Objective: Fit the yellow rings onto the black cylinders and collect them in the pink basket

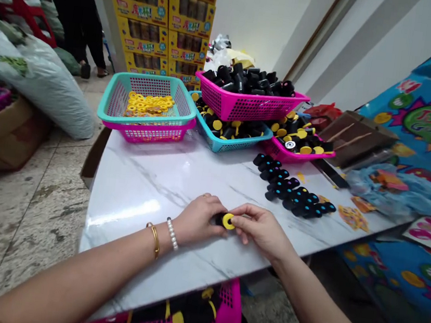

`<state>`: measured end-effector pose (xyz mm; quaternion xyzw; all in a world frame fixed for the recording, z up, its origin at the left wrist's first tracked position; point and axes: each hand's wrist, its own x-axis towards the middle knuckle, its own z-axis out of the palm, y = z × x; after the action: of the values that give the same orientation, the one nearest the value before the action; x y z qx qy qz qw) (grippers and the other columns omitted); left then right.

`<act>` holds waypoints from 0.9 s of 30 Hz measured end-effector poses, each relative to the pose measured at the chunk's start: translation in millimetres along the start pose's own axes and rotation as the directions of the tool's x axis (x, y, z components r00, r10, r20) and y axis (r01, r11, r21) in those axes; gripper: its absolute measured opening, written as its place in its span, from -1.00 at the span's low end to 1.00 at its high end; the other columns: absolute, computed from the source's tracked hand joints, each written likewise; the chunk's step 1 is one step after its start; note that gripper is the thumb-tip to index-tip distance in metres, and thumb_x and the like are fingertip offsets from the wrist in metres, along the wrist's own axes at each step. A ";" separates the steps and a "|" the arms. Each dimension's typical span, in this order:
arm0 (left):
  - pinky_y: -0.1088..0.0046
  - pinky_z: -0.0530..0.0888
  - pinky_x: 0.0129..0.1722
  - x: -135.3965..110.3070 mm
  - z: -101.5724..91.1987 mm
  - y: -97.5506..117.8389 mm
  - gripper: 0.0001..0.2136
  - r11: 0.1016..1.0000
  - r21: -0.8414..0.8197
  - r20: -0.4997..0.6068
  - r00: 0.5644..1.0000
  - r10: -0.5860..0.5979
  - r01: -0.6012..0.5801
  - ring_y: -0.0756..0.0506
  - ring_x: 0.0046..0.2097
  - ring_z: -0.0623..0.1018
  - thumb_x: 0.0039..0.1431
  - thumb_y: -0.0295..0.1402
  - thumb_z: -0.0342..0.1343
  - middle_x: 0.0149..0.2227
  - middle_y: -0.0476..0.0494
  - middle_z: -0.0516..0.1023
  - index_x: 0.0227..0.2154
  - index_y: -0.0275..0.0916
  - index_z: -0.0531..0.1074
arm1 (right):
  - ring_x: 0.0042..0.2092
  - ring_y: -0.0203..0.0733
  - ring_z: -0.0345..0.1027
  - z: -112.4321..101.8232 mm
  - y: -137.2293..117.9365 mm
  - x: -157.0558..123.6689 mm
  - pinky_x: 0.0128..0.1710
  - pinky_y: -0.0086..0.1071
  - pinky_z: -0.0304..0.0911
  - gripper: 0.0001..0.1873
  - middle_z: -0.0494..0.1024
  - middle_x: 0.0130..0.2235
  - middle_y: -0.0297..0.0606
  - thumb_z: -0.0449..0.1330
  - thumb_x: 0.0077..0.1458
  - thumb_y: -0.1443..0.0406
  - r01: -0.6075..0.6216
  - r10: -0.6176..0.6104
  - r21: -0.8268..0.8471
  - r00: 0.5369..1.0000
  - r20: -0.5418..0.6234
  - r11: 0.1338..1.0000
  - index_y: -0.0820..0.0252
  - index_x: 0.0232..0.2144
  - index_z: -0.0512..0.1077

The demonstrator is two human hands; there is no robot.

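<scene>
"Fingers (243, 221) of the right hand (264, 230) are pinching a flat yellow ring (228, 222), and those of the left hand (197, 219) are curling around a small black piece (218, 218) right against it."

"Where are they holding it?"

"Over the white, grey-veined tabletop (138, 178), near its front edge. How far along is that piece looking?"

"Partway, I'm judging: the yellow ring is showing at one end, but the hands are hiding how it's fitting."

"And what is looking done?"

"Black pieces with mostly blue dots (304, 209) are lying in close rows to the right; I'm not managing to tell if they're finished. Black pieces with yellow discs are filling a turquoise-blue mesh basket (237, 146) and a bright-pink basket (298, 157) beside it, so those are seeming further along."

"What is remaining?"

"Plenty, I'm guessing. Loose yellow rings (151, 105) are lying in a pale turquoise mesh basket (112, 112), and glossy black cylinders (245, 80) are rising above the rim of a higher pink basket (241, 108)."
</scene>
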<state>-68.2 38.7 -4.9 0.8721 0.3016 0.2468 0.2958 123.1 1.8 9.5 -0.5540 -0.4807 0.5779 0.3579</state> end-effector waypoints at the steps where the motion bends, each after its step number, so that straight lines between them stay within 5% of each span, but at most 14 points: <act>1: 0.35 0.33 -0.13 -0.2 -0.4 -0.1 -0.73 1.000 0.002 0.001 1.000 -0.001 0.001 -0.11 -0.19 0.43 0.04 -0.19 0.25 -0.29 -0.10 0.50 -0.24 -0.21 0.49 | -0.66 -0.41 0.20 3.0 -2.1 1.2 -0.69 -0.55 0.09 -0.67 0.43 -0.62 -0.37 0.37 -0.10 0.16 -0.001 0.001 -0.019 1.000 0.011 1.000 0.26 -0.34 0.45; 12: 0.46 0.27 -0.33 -1.6 -7.2 4.1 -0.76 0.999 -0.042 0.065 0.998 -0.009 0.011 -0.03 -0.36 0.38 0.11 -0.15 0.16 -0.46 -0.02 0.42 -0.31 -0.23 0.50 | -0.75 -0.39 0.11 7.6 -4.9 6.1 -0.81 -0.56 0.04 -0.59 0.32 -0.70 -0.54 0.32 -0.08 0.10 -0.110 0.107 0.026 0.989 0.107 0.994 0.17 -0.30 0.25; 16: 0.48 0.18 -0.45 -0.1 -12.9 13.5 -0.65 0.975 -0.148 0.103 0.983 -0.151 0.165 0.04 -0.49 0.31 0.29 -0.18 -0.12 -0.54 -0.01 0.41 -0.37 -0.23 0.52 | -0.75 -0.43 0.05 9.7 -2.6 6.3 -0.80 -0.58 -0.02 -0.61 0.27 -0.70 -0.57 0.29 -0.05 0.10 -0.083 0.076 0.067 0.992 0.100 0.994 0.16 -0.33 0.22; 22: 0.49 0.16 -0.49 1.2 -6.7 15.8 -0.57 0.904 -0.224 0.167 0.928 -0.333 0.365 0.05 -0.53 0.24 0.29 -0.16 -0.14 -0.62 0.01 0.34 -0.49 -0.30 0.51 | -0.75 -0.43 0.02 12.5 3.6 6.3 -0.80 -0.58 -0.01 -0.63 0.23 -0.71 -0.62 0.28 -0.08 0.14 -0.033 0.026 0.118 0.998 0.059 0.992 0.13 -0.34 0.18; 27: 0.46 0.29 -0.33 -13.9 7.6 17.8 -0.68 0.979 -0.084 -0.052 0.980 -0.190 0.185 -0.02 -0.35 0.38 0.21 -0.13 0.02 -0.40 -0.05 0.43 -0.12 -0.22 0.45 | -0.75 -0.42 0.02 15.2 8.9 -0.4 -0.80 -0.58 -0.04 -0.62 0.22 -0.73 -0.61 0.26 -0.02 0.06 0.027 -0.027 0.027 1.000 -0.002 0.999 0.14 -0.36 0.20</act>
<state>-66.5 15.1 -1.9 0.8197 0.3813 0.2553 0.3428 109.2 -3.5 0.0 -0.5430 -0.4802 0.5790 0.3733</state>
